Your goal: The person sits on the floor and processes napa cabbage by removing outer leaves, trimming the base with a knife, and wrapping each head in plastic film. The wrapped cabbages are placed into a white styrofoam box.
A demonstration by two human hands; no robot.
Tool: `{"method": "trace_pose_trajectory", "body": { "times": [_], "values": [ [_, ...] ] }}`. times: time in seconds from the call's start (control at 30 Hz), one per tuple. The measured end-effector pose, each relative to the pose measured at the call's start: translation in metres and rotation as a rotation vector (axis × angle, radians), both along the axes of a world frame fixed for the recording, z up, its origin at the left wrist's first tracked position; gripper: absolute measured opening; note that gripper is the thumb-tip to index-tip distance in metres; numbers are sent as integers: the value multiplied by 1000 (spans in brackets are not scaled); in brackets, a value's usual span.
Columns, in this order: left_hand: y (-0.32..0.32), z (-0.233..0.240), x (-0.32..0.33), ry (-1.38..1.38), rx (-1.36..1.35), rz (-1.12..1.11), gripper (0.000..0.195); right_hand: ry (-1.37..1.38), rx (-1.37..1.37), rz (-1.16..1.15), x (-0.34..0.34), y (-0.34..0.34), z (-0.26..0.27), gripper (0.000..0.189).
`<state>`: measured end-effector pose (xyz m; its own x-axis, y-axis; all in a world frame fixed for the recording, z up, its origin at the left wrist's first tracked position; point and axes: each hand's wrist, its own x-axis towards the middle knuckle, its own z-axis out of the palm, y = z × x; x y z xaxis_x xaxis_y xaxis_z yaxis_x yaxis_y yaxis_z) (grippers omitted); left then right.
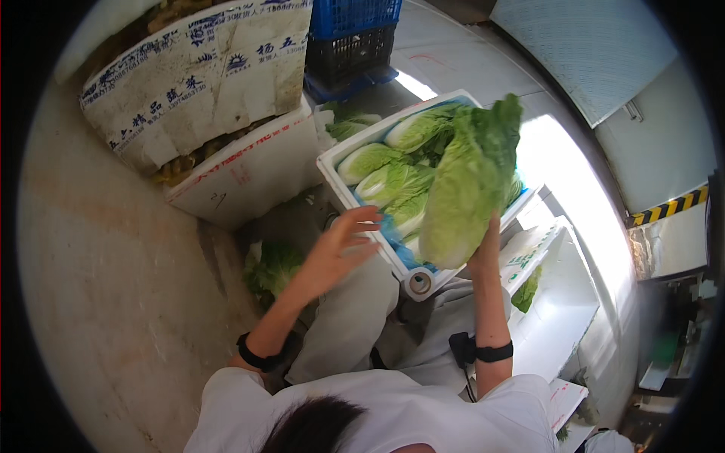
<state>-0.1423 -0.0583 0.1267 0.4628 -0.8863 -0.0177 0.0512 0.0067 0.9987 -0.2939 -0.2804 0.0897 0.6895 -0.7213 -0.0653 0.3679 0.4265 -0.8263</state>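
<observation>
My right hand (485,249) holds a large Chinese cabbage (461,198) by its lower right side, over a white foam box (340,178). The cabbage's leafy end points away from me. My left hand (342,243), fingers spread and slightly blurred, hovers at the box's near left edge with nothing in it. Inside the box, several Chinese cabbages (385,184) lie on blue plastic film (399,240). A roll of tape (420,283) is at the box's near corner.
A foam box (266,170) with a printed, stained panel (226,73) stands at the left. Behind are stacked blue and black plastic crates (354,51). Leafy greens (274,269) lie low at the left. Another foam box (558,306), holding a loose leaf (527,291), stands at the right.
</observation>
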Motion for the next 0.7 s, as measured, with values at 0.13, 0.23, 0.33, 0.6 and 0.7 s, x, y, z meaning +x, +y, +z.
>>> {"method": "trace_pose_trajectory", "body": {
  "times": [0.13,0.23,0.33,0.6,0.7],
  "values": [
    [-32,17,-46,-230,-39,105,80,-11,-112,18,4,22,21,92],
    [-43,14,-67,-132,-35,208,90,173,-320,-24,8,43,38,94],
    [-49,6,-64,128,54,318,86,352,-615,13,1,61,53,90],
    [-25,-14,-38,754,-175,156,72,171,-433,146,-17,47,72,50],
    [-22,-13,-41,789,-223,101,75,278,-252,-32,-10,43,65,49]
  ]
}}
